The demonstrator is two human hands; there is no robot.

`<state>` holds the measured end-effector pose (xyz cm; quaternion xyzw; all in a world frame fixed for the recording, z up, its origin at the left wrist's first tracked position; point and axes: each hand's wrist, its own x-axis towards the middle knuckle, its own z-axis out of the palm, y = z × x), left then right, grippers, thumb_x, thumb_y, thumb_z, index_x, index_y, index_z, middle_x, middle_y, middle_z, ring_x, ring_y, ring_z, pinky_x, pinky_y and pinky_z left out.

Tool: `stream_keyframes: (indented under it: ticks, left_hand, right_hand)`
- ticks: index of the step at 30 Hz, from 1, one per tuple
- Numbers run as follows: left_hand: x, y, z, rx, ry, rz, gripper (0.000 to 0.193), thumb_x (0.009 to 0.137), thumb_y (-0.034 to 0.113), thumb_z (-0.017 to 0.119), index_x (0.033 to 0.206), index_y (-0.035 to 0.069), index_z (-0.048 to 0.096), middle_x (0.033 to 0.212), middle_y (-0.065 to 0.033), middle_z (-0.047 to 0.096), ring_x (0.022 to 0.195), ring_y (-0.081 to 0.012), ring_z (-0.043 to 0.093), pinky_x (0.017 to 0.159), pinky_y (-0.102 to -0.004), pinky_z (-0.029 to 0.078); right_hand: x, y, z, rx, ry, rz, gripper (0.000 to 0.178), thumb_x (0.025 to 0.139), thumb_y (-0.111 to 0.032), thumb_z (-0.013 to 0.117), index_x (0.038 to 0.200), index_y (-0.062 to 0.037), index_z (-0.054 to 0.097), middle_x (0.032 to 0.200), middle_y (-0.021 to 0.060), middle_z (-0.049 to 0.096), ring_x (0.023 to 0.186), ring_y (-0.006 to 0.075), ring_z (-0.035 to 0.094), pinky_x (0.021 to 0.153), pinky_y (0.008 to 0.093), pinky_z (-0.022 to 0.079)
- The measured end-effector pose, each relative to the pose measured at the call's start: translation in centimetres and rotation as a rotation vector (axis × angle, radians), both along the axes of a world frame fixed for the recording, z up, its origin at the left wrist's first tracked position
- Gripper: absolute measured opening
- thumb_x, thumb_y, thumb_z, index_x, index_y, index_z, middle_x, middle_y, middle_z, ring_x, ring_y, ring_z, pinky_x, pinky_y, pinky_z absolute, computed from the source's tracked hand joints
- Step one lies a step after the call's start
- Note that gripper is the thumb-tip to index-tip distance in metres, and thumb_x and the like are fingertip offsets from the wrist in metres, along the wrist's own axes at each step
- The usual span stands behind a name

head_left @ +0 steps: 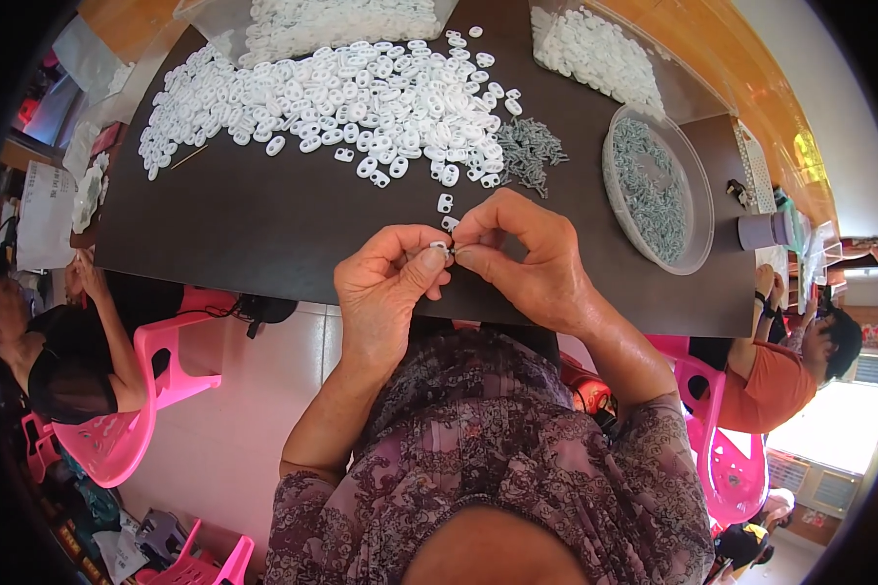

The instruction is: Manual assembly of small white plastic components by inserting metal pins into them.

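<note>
Just over the table's near edge, my left hand (382, 283) pinches a small white oval plastic piece (439, 247) between thumb and fingers. My right hand (527, 255) meets it there, thumb and forefinger pinched together against the piece's right side. Something small and dark shows at those fingertips, too small to name. Two more white pieces, each with holes, lie just beyond my hands, one of them a white piece (446, 203) standing apart. Farther off spreads a big heap of the same white pieces (351, 93), with a pile of small grey screws (532, 156) at its right end.
A round clear tub (695, 244) with grey screws stands at the right of the dark table (254, 210). Clear bins (546, 58) of white pieces line the far side. A purple-grey cup (763, 231) is at the right edge. People sit on both sides on pink chairs (146, 390).
</note>
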<state>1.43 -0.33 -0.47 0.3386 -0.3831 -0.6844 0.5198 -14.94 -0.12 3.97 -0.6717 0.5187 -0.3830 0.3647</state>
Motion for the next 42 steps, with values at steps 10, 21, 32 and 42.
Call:
stream_keyframes:
  ticks: [10, 21, 32, 42]
  left_hand:
    - [0.2, 0.0, -0.2, -0.001, -0.019, -0.001, 0.015, 0.087, 0.007, 0.064, 0.098, -0.004, 0.063, 0.083, -0.0046, 0.064, 0.067, -0.0073, 0.056, 0.058, -0.0192, 0.045]
    - [-0.2, 0.3, -0.4, -0.136, -0.178, 0.067, 0.011, 0.087, 0.006, 0.064, 0.092, -0.003, 0.064, 0.077, -0.0001, 0.056, 0.065, -0.0056, 0.052, 0.057, -0.0186, 0.042]
    - [0.0, 0.3, -0.2, -0.088, -0.143, 0.116, 0.01, 0.087, 0.004, 0.063, 0.092, -0.005, 0.065, 0.08, -0.003, 0.058, 0.065, -0.0069, 0.054, 0.055, -0.0195, 0.044]
    - [-0.1, 0.6, -0.2, -0.026, -0.119, 0.144, 0.012, 0.088, 0.002, 0.061, 0.096, -0.005, 0.064, 0.082, -0.004, 0.059, 0.065, -0.0077, 0.057, 0.056, -0.0197, 0.047]
  right_hand:
    - [0.2, -0.2, 0.0, -0.008, 0.036, 0.018, 0.012, 0.077, 0.0, 0.068, 0.087, -0.0011, 0.062, 0.079, 0.0026, 0.059, 0.072, 0.0092, 0.055, 0.065, 0.0246, 0.046]
    - [0.2, -0.2, -0.2, 0.041, 0.044, 0.017, 0.013, 0.077, -0.001, 0.068, 0.088, -0.0015, 0.062, 0.079, 0.002, 0.06, 0.071, 0.008, 0.055, 0.064, 0.0237, 0.046]
    - [1.4, -0.1, -0.7, 0.178, -0.219, -0.066, 0.012, 0.079, 0.0, 0.066, 0.09, -0.0002, 0.061, 0.084, 0.0003, 0.062, 0.076, 0.0054, 0.056, 0.068, 0.0211, 0.046]
    - [2.0, 0.0, -1.3, -0.01, -0.093, -0.1, 0.01, 0.08, 0.001, 0.064, 0.088, -0.0006, 0.059, 0.079, 0.0029, 0.06, 0.069, 0.0069, 0.055, 0.061, 0.0228, 0.045]
